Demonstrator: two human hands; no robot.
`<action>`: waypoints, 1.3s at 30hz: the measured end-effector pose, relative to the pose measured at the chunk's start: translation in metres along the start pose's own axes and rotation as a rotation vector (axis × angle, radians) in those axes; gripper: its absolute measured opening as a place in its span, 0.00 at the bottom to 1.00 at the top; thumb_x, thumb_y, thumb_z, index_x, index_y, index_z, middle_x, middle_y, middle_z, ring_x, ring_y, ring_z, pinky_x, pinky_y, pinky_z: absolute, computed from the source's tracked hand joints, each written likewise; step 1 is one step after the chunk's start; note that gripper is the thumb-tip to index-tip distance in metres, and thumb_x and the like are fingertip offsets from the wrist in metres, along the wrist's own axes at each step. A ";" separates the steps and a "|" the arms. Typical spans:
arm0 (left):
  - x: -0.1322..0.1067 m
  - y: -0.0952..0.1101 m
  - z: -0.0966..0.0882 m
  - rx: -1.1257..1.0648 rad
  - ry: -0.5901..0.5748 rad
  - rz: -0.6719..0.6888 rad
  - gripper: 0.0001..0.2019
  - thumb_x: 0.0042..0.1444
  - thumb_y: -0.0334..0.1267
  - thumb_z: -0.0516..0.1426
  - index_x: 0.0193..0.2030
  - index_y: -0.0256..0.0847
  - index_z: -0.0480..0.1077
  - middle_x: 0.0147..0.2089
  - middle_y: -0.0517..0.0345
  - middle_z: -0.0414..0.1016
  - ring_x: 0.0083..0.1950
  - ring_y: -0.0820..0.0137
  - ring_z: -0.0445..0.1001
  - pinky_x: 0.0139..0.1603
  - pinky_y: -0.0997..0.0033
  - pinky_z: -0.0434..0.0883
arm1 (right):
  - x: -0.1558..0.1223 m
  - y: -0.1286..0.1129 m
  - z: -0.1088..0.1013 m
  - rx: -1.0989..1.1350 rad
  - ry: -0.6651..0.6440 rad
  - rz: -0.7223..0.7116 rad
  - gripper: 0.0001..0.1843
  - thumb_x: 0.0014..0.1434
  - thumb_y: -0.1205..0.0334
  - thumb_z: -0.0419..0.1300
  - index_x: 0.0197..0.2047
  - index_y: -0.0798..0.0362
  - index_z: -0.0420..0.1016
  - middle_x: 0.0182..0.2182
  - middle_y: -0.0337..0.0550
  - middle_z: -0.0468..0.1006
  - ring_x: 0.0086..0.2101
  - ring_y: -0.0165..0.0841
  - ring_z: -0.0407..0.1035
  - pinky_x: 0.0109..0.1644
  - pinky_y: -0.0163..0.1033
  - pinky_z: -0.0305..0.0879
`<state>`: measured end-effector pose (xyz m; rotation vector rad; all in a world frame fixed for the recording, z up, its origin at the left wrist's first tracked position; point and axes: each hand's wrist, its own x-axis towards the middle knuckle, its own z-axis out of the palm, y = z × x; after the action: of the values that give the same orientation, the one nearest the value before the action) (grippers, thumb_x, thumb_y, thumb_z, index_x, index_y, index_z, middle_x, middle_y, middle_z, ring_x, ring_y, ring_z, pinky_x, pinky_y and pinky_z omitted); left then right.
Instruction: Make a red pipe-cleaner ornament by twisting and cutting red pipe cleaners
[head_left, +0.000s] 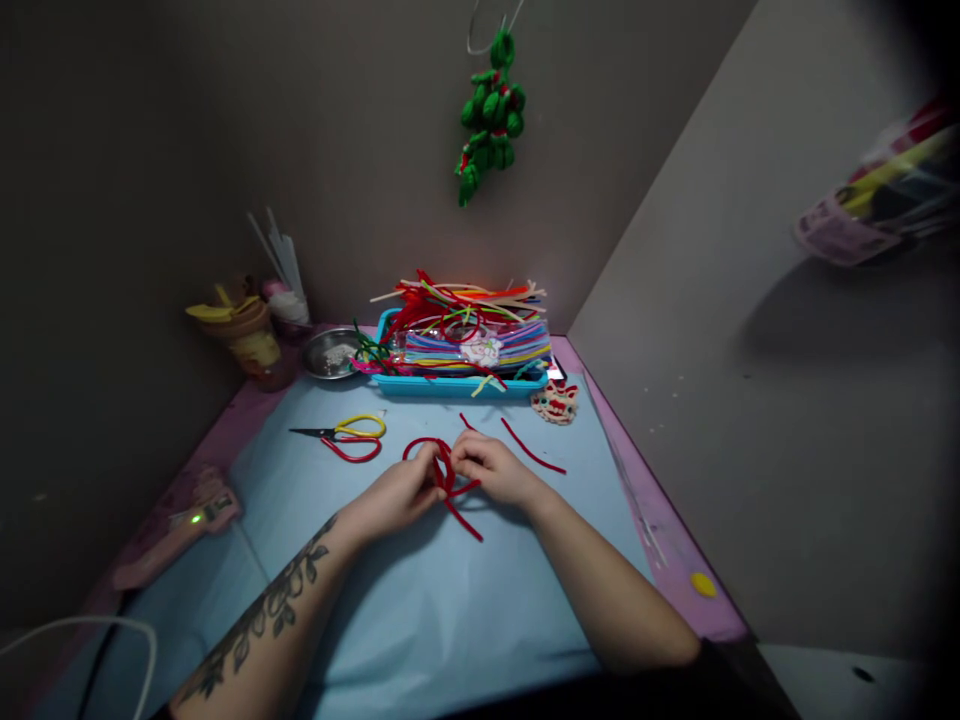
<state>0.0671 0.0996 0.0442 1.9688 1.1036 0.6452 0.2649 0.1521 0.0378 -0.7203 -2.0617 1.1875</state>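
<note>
Red pipe cleaners (463, 519), bent into loops with loose ends sticking out, are between my two hands over the blue sheet. My left hand (411, 487) pinches the looped part from the left, thumb and fingers closed on it. From the right, my right hand (493, 466) closes its fingertips on the same red bundle. One straight red pipe cleaner (532, 447) lies on the sheet just beyond my right hand. Scissors (341, 436) with one yellow and one red handle lie to the left, blades pointing left. My fingers partly hide how the loops cross.
At the back stands a blue tray (465, 386) heaped with colourful pipe cleaners, beside a metal bowl (331, 355). A pink glue gun (180, 535) with a green light lies at left. A beige face-like piece (555, 403) sits by the tray's right corner. Walls enclose the table.
</note>
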 end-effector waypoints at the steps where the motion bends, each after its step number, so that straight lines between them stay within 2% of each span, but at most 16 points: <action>1: 0.000 -0.001 0.001 -0.004 -0.019 0.003 0.09 0.55 0.34 0.53 0.44 0.42 0.60 0.31 0.60 0.73 0.30 0.69 0.71 0.29 0.72 0.62 | -0.001 -0.001 0.000 -0.026 -0.015 -0.027 0.07 0.60 0.68 0.56 0.31 0.53 0.72 0.30 0.39 0.69 0.34 0.31 0.66 0.41 0.36 0.62; 5: 0.000 -0.006 0.002 0.001 -0.045 0.020 0.07 0.53 0.35 0.55 0.39 0.42 0.60 0.32 0.58 0.74 0.31 0.68 0.71 0.29 0.71 0.62 | -0.002 -0.003 0.000 -0.148 -0.045 -0.100 0.07 0.59 0.72 0.56 0.32 0.53 0.74 0.31 0.40 0.70 0.34 0.31 0.67 0.41 0.37 0.64; 11: 0.001 -0.006 0.001 0.000 -0.079 0.003 0.08 0.53 0.34 0.55 0.40 0.42 0.60 0.32 0.59 0.74 0.30 0.68 0.71 0.29 0.71 0.63 | -0.002 -0.002 0.003 -0.295 0.017 -0.164 0.08 0.59 0.72 0.56 0.32 0.53 0.75 0.30 0.41 0.71 0.34 0.33 0.68 0.40 0.38 0.66; 13: 0.002 -0.006 0.001 -0.011 -0.055 -0.012 0.09 0.54 0.33 0.55 0.41 0.42 0.60 0.32 0.59 0.74 0.31 0.68 0.72 0.29 0.72 0.63 | -0.002 -0.005 0.004 -0.382 0.075 -0.221 0.09 0.60 0.71 0.56 0.33 0.51 0.75 0.31 0.42 0.72 0.37 0.35 0.68 0.42 0.41 0.66; 15: 0.003 -0.008 0.000 -0.040 0.043 -0.040 0.10 0.55 0.34 0.55 0.43 0.42 0.59 0.32 0.59 0.74 0.31 0.68 0.72 0.30 0.72 0.65 | -0.005 -0.010 0.005 -0.470 0.233 -0.289 0.10 0.60 0.70 0.54 0.37 0.49 0.75 0.37 0.45 0.74 0.43 0.38 0.67 0.48 0.46 0.66; 18: 0.004 -0.011 -0.001 -0.078 0.302 -0.089 0.13 0.57 0.36 0.54 0.48 0.41 0.57 0.29 0.61 0.73 0.30 0.68 0.74 0.31 0.71 0.67 | -0.010 -0.018 0.005 -0.517 0.664 -0.368 0.15 0.60 0.70 0.52 0.46 0.47 0.73 0.47 0.48 0.71 0.52 0.42 0.63 0.56 0.54 0.61; 19: 0.005 -0.012 -0.001 -0.067 0.388 -0.100 0.14 0.58 0.37 0.54 0.49 0.41 0.57 0.29 0.61 0.74 0.31 0.68 0.75 0.32 0.71 0.68 | -0.012 -0.020 0.007 -0.490 0.776 -0.366 0.14 0.60 0.69 0.52 0.47 0.47 0.72 0.46 0.48 0.71 0.51 0.42 0.64 0.55 0.54 0.61; 20: 0.005 -0.012 0.000 -0.042 0.458 -0.105 0.16 0.58 0.38 0.54 0.51 0.41 0.56 0.31 0.60 0.75 0.32 0.67 0.76 0.33 0.70 0.69 | -0.013 -0.022 0.009 -0.448 0.817 -0.335 0.12 0.60 0.68 0.53 0.46 0.48 0.72 0.43 0.48 0.72 0.48 0.41 0.66 0.53 0.53 0.63; 21: 0.005 -0.013 0.001 -0.006 0.513 -0.106 0.17 0.58 0.38 0.55 0.52 0.41 0.56 0.32 0.58 0.76 0.34 0.66 0.77 0.34 0.69 0.70 | -0.012 -0.022 0.011 -0.404 0.787 -0.268 0.10 0.60 0.66 0.54 0.43 0.48 0.72 0.39 0.46 0.72 0.45 0.40 0.68 0.50 0.50 0.65; 23: 0.005 -0.014 0.004 0.075 0.570 -0.086 0.18 0.58 0.38 0.55 0.53 0.41 0.56 0.36 0.54 0.78 0.38 0.64 0.79 0.36 0.68 0.72 | -0.010 -0.022 0.017 -0.352 0.607 -0.097 0.06 0.58 0.63 0.59 0.40 0.49 0.73 0.37 0.45 0.74 0.41 0.39 0.69 0.46 0.46 0.67; 25: 0.005 -0.014 0.008 0.148 0.584 -0.041 0.17 0.58 0.37 0.55 0.53 0.42 0.58 0.40 0.52 0.78 0.40 0.64 0.79 0.37 0.67 0.73 | -0.006 -0.020 0.023 -0.334 0.456 0.012 0.06 0.55 0.61 0.63 0.37 0.51 0.74 0.37 0.45 0.75 0.41 0.38 0.69 0.46 0.44 0.66; 26: 0.005 -0.014 0.010 0.177 0.582 -0.013 0.16 0.58 0.36 0.55 0.52 0.42 0.59 0.42 0.51 0.79 0.40 0.63 0.80 0.38 0.66 0.74 | -0.004 -0.019 0.025 -0.312 0.422 0.032 0.06 0.54 0.61 0.64 0.36 0.51 0.75 0.36 0.44 0.75 0.40 0.38 0.70 0.46 0.43 0.66; 29: 0.005 -0.013 0.013 0.226 0.569 0.040 0.15 0.57 0.34 0.55 0.51 0.42 0.61 0.44 0.49 0.78 0.41 0.62 0.80 0.40 0.64 0.74 | 0.000 -0.014 0.031 -0.169 0.393 0.096 0.03 0.54 0.62 0.62 0.30 0.52 0.74 0.31 0.41 0.75 0.36 0.35 0.70 0.40 0.38 0.65; 34: 0.005 -0.007 0.015 0.103 0.516 -0.033 0.16 0.58 0.35 0.55 0.53 0.42 0.59 0.45 0.48 0.78 0.44 0.62 0.78 0.42 0.64 0.72 | 0.002 -0.007 0.035 0.113 0.406 0.265 0.03 0.51 0.63 0.60 0.28 0.53 0.71 0.26 0.38 0.74 0.28 0.31 0.68 0.33 0.35 0.63; 36: 0.005 -0.004 0.015 -0.020 0.508 -0.076 0.17 0.57 0.36 0.55 0.53 0.43 0.58 0.41 0.52 0.78 0.41 0.64 0.78 0.39 0.66 0.71 | 0.003 -0.006 0.035 0.169 0.390 0.280 0.04 0.51 0.62 0.59 0.27 0.53 0.70 0.24 0.37 0.73 0.27 0.30 0.67 0.33 0.35 0.63; 39: 0.007 -0.003 0.016 -0.243 0.507 -0.107 0.16 0.56 0.37 0.56 0.50 0.43 0.58 0.29 0.63 0.73 0.31 0.69 0.74 0.31 0.73 0.67 | 0.003 -0.005 0.034 0.162 0.372 0.242 0.04 0.52 0.62 0.59 0.28 0.53 0.72 0.25 0.38 0.75 0.28 0.31 0.68 0.35 0.36 0.64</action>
<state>0.0813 0.1007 0.0332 1.5646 1.3432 1.2013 0.2363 0.1338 0.0301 -1.0461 -1.5869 1.2272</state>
